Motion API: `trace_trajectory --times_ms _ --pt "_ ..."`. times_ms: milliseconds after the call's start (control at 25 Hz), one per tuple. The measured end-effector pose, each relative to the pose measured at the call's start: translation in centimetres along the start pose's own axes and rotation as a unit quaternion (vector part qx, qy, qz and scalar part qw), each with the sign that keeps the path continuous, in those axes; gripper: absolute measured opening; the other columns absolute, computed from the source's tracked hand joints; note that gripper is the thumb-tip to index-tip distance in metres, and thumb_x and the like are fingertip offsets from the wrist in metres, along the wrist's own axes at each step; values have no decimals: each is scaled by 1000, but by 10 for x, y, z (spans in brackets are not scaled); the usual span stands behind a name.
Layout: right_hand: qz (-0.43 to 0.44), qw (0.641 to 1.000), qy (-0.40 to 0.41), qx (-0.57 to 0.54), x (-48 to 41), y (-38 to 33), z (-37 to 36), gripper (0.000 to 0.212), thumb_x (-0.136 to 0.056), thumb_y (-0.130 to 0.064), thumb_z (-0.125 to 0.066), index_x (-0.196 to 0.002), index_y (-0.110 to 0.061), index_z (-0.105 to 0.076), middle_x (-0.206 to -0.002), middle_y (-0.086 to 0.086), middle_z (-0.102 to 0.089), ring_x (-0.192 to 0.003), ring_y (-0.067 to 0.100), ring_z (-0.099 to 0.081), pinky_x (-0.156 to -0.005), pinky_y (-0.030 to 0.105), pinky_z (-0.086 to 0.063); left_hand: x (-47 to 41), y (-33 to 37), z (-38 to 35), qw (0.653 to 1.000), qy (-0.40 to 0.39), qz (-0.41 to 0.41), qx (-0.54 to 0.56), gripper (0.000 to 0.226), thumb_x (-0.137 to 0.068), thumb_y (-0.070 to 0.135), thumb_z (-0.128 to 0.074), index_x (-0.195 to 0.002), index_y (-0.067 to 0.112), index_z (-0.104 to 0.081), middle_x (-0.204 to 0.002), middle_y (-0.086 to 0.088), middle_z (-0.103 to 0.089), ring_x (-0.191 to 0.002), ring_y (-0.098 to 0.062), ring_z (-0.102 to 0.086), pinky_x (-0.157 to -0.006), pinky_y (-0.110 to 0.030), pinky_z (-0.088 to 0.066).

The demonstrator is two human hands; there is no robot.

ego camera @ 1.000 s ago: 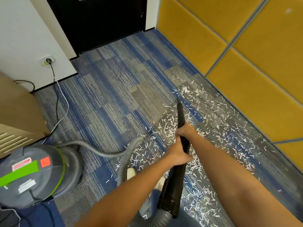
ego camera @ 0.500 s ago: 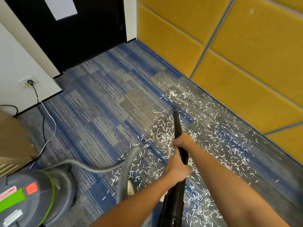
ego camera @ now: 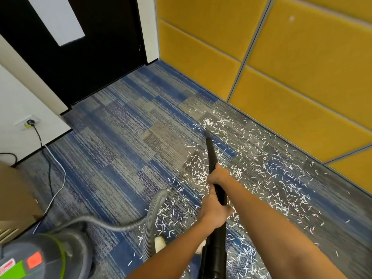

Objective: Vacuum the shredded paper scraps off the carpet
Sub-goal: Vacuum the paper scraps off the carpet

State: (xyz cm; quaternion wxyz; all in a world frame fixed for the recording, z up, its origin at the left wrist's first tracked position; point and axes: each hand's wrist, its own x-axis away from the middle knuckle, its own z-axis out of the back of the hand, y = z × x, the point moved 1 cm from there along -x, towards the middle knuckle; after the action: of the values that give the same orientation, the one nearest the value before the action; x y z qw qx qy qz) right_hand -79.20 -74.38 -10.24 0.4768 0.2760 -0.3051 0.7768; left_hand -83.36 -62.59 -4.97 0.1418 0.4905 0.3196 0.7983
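White shredded paper scraps (ego camera: 261, 172) lie scattered over the blue and grey carpet (ego camera: 124, 141), from the yellow wall toward my feet. I hold a black vacuum nozzle (ego camera: 211, 152) with both hands. My right hand (ego camera: 218, 176) grips it further up the tube, and my left hand (ego camera: 213, 212) grips it lower down. The nozzle tip points at a small heap of scraps near the far edge of the mess. A grey ribbed hose (ego camera: 153, 214) loops from the nozzle's base to the grey and green vacuum canister (ego camera: 40, 256) at lower left.
Yellow padded wall panels (ego camera: 291, 73) bound the right side. A black door (ego camera: 84, 49) stands at the far end. A plug sits in a wall socket (ego camera: 29, 122) with cables (ego camera: 54, 172) trailing over the carpet. A tan cabinet (ego camera: 16, 196) is at left. My shoe (ego camera: 160, 242) shows by the hose.
The view has tilted up and to the right. The nozzle tip has advanced farther into the scraps toward the far heap. Both hands keep their grip.
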Motion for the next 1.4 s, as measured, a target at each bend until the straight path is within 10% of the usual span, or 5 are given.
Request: trace_trajectory --times_ms 800,1400 --pt "56 998 -30 -18 -43 51 95 70 -87 -9 -55 -146 -11 -18 -104 11 -51 -75 21 -52 -50 27 -41 -35 98 -62 999 38 -6 34 87 -83 16 -61 -150 31 -6 -90 0 -62 -73 -16 -63 -56 -24 -48" --pt "-35 999 4 -21 -63 124 120 65 -88 -16 -59 -142 -4 -25 -130 17 -46 -117 29 -51 -78 28 -43 -60 123 -111 999 -26 -16 -36 78 -84 24 -64 -148 25 -19 -108 -2 -59 -86 -20 -62 -69 -29 -50"
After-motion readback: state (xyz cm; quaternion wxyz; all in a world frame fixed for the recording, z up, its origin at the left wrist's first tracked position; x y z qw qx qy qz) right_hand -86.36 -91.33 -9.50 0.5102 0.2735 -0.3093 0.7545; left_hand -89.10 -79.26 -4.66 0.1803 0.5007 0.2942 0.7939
